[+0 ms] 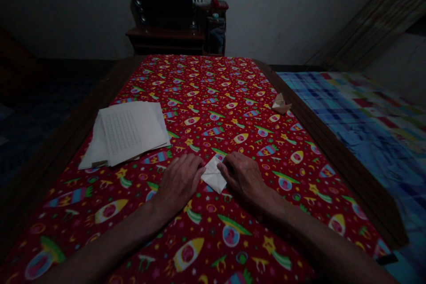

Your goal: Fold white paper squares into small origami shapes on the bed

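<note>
A small piece of folded white paper (214,177) lies on the red patterned cloth, turned like a diamond, with crease lines across it. My left hand (181,177) is at its left corner, thumb and fingers closed on the edge. At the upper right edge my right hand (242,173) pinches the paper between thumb and curled fingers. The fingertips of both hands are partly hidden behind the knuckles.
A stack of paper sheets (133,128) lies to the left, the top one printed with a grid. A folded paper boat (281,104) rests near the right table edge. Beyond the table stand a monitor (164,0) and a red telephone (219,4).
</note>
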`<act>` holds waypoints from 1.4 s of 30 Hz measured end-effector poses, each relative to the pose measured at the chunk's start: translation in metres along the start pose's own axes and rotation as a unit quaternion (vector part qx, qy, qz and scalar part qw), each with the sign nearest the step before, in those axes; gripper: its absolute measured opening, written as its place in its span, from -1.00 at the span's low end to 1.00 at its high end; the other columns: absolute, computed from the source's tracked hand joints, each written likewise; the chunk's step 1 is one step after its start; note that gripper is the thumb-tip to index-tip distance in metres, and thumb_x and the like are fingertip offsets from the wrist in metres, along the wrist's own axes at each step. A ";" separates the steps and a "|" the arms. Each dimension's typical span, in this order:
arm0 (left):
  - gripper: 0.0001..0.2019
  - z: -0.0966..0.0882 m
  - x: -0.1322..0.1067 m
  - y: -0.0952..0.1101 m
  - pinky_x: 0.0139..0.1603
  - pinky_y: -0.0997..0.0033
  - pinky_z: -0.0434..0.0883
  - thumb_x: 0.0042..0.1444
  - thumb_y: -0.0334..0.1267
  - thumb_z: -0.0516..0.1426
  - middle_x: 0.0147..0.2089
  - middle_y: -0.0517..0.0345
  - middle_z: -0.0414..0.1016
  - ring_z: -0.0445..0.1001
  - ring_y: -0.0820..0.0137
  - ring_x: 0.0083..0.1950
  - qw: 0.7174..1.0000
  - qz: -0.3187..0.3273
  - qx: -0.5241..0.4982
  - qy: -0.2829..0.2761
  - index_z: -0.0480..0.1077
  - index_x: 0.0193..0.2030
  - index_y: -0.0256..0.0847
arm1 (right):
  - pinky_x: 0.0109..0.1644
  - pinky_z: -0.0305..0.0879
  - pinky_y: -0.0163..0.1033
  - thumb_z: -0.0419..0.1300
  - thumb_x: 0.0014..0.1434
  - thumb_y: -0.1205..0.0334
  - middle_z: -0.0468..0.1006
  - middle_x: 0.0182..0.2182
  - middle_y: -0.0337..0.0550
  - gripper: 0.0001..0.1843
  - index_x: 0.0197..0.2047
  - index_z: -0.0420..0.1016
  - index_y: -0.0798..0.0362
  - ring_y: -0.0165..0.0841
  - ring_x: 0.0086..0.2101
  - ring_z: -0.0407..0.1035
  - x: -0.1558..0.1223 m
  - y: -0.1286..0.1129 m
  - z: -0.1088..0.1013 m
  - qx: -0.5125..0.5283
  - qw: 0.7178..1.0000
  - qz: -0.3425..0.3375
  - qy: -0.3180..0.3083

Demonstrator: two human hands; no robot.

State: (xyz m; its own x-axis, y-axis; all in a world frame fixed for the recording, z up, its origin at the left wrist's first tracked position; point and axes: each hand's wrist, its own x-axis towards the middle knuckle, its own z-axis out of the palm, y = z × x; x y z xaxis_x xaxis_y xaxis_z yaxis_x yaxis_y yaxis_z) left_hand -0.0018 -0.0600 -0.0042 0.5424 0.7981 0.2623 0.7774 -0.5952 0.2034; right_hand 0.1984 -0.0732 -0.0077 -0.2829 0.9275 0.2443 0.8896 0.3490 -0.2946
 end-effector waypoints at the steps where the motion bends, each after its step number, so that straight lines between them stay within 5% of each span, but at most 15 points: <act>1: -0.86 0.000 0.000 -0.001 -0.19 0.27 0.31 0.27 -0.28 -0.05 -0.30 0.11 0.36 0.34 0.30 -0.24 1.000 0.001 -0.005 0.002 0.29 -0.25 -0.21 | -0.37 0.03 -0.31 0.01 0.26 0.15 0.41 -0.47 -0.18 -0.75 -0.37 0.37 0.09 -0.39 -0.44 0.25 0.000 0.000 0.000 -0.001 1.000 0.000 0.001; 5: -0.80 -0.004 -0.003 -0.005 -0.11 0.24 0.35 0.25 -0.37 -0.07 -0.14 0.02 0.40 0.36 0.26 -0.12 0.999 0.024 -0.011 0.041 0.31 -0.07 -0.24 | -0.37 0.04 -0.31 0.03 0.25 0.16 0.41 -0.47 -0.17 -0.76 -0.37 0.37 0.09 -0.39 -0.44 0.24 0.001 -0.001 -0.002 0.007 1.000 0.006 -0.002; 8: -0.62 -0.007 -0.007 -0.001 0.12 0.20 0.28 0.23 -0.47 -0.10 0.12 -0.05 0.33 0.28 0.25 0.14 0.992 0.101 -0.024 0.070 0.18 0.18 -0.28 | -0.39 0.02 -0.31 0.04 0.24 0.16 0.39 -0.48 -0.18 -0.77 -0.40 0.35 0.09 -0.40 -0.46 0.23 0.001 -0.001 -0.002 0.010 1.000 0.010 0.000; 12: -0.54 -0.004 -0.013 0.013 0.29 0.11 0.11 0.25 -0.35 -0.06 0.31 -0.10 0.14 0.07 0.22 0.33 0.985 0.170 0.002 0.006 0.06 0.28 -0.37 | -0.38 0.05 -0.32 0.02 0.25 0.18 0.38 -0.49 -0.20 -0.76 -0.40 0.33 0.09 -0.41 -0.46 0.22 0.000 0.000 0.000 0.028 1.000 -0.005 0.007; 21: -0.56 0.002 -0.020 0.016 0.33 0.06 0.02 0.28 -0.22 -0.08 0.36 0.02 0.05 -0.01 0.25 0.37 0.989 0.144 0.007 -0.045 0.09 0.28 -0.27 | -0.40 0.15 -0.31 0.06 0.23 0.21 0.45 -0.46 -0.16 -0.82 -0.35 0.39 0.10 -0.39 -0.45 0.30 -0.006 0.008 -0.006 0.022 0.999 0.008 0.025; 25: -0.56 0.001 -0.019 0.016 0.33 0.05 0.01 0.29 -0.23 -0.09 0.36 0.03 0.04 0.00 0.26 0.37 0.989 0.141 0.005 -0.050 0.09 0.28 -0.26 | -0.18 0.33 -0.20 -0.04 0.27 0.30 0.52 -0.20 0.02 -0.75 -0.15 0.45 0.15 -0.27 -0.21 0.38 -0.013 0.008 -0.003 0.000 0.993 -0.095 0.071; 28: -0.55 -0.001 -0.020 0.014 0.33 0.04 0.02 0.28 -0.23 -0.08 0.34 0.02 0.09 0.02 0.26 0.36 0.989 0.140 -0.001 -0.048 0.08 0.29 -0.25 | 0.18 0.18 -0.02 -0.11 0.31 0.32 0.32 0.14 0.07 -0.60 0.17 0.26 0.18 -0.23 0.14 0.18 -0.023 0.004 -0.006 -0.002 0.980 -0.196 0.013; 30: -0.54 -0.002 -0.022 0.011 0.32 0.04 0.04 0.28 -0.24 -0.08 0.34 0.03 0.09 0.03 0.26 0.36 0.988 0.146 0.003 -0.051 0.05 0.30 -0.25 | 0.27 0.05 0.05 -0.06 0.31 0.22 0.19 0.23 0.06 -0.53 0.25 0.14 0.16 -0.23 0.23 0.03 -0.030 0.003 -0.012 -0.007 0.980 -0.195 -0.045; 34: -0.56 -0.007 -0.029 0.002 0.32 0.05 0.04 0.27 -0.27 -0.07 0.32 0.04 0.13 0.06 0.26 0.35 0.987 0.149 0.025 -0.045 0.10 0.28 -0.25 | 0.30 -0.01 0.07 -0.02 0.30 0.11 0.10 0.27 0.02 -0.44 0.30 0.05 0.12 -0.23 0.26 -0.07 -0.040 0.006 -0.025 0.000 0.980 -0.169 -0.100; 42: -0.57 -0.009 -0.043 -0.010 0.30 0.05 0.07 0.25 -0.30 -0.05 0.30 0.02 0.17 0.08 0.21 0.33 0.988 0.135 0.072 -0.020 0.15 0.26 -0.29 | 0.29 0.01 0.06 -0.06 0.32 0.18 0.13 0.26 -0.02 -0.50 0.28 0.11 0.16 -0.23 0.26 -0.05 -0.048 0.011 -0.025 -0.028 0.983 -0.155 -0.094</act>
State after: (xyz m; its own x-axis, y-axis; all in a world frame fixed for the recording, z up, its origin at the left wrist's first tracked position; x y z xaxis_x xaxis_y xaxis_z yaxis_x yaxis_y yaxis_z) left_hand -0.0355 -0.0891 -0.0088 0.7458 0.6173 0.2506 0.6390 -0.7692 -0.0066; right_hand 0.2304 -0.1175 0.0001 -0.5997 0.7882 0.1382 0.7673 0.6154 -0.1803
